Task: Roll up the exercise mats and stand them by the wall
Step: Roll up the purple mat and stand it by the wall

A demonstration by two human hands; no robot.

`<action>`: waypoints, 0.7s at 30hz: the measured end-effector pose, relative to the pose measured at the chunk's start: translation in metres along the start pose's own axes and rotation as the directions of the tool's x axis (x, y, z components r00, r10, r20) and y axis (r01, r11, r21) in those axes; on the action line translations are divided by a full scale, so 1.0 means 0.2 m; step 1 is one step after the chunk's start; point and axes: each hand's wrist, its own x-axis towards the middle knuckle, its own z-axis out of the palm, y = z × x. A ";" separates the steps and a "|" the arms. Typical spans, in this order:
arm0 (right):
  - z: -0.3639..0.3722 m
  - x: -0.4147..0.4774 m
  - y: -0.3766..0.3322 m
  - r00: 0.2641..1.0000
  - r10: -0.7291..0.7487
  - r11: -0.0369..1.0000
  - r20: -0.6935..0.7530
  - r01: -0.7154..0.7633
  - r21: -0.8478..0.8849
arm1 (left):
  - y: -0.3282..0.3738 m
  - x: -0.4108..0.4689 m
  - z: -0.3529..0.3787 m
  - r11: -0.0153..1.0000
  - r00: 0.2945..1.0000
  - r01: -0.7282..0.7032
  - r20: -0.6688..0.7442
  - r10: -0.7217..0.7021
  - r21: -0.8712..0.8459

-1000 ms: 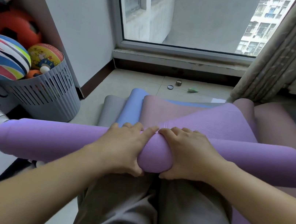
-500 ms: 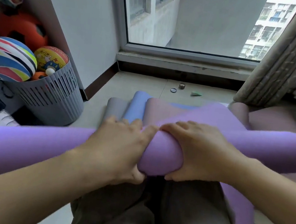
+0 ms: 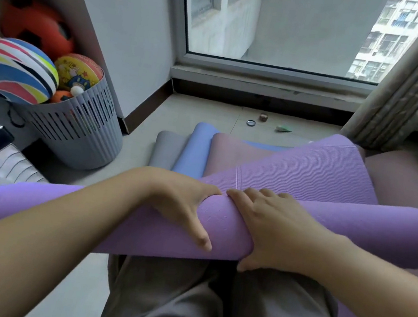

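A purple exercise mat (image 3: 222, 228) lies mostly rolled into a long tube across my lap, tilted with its right end higher. Its loose ribbed tail (image 3: 314, 171) runs away toward the window. My left hand (image 3: 185, 203) grips the roll at its middle, fingers over the top and thumb on the near side. My right hand (image 3: 270, 232) grips it just beside, thumb underneath. Beneath the tail lie flat a pink mat (image 3: 230, 153), a blue mat (image 3: 195, 151) and a grey mat (image 3: 166, 149).
A grey slatted basket (image 3: 81, 134) full of balls stands at the left by the white wall (image 3: 128, 37). A window with a low sill (image 3: 267, 85) is ahead, a curtain (image 3: 413, 88) at the right. Small bits (image 3: 262, 117) lie on the tiled floor.
The roll has tilted, its right end rising and its left end dropping. Both hands have shifted round the roll while keeping their grip, and the view has swung slightly.
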 end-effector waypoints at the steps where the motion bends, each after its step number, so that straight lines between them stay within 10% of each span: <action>1: 0.01 0.01 0.00 1.000 0.006 1.000 0.001 -0.006 0.014 | 0.01 0.00 0.00 1.000 1.000 -0.001 -0.009 0.001 0.014; 6: -0.03 0.11 0.09 0.996 -0.010 0.980 0.085 -0.007 0.198 | 0.12 -0.02 0.19 0.823 0.927 0.124 -0.362 0.104 0.555; 15: 0.08 0.03 0.02 0.986 0.054 0.998 -0.157 -0.055 -0.001 | -0.02 0.03 0.09 0.977 0.953 0.000 -0.295 0.065 0.215; 21: 0.06 0.07 0.07 0.980 0.063 0.996 -0.186 -0.050 0.071 | 0.04 0.03 0.22 0.893 0.856 0.155 -0.508 0.092 0.422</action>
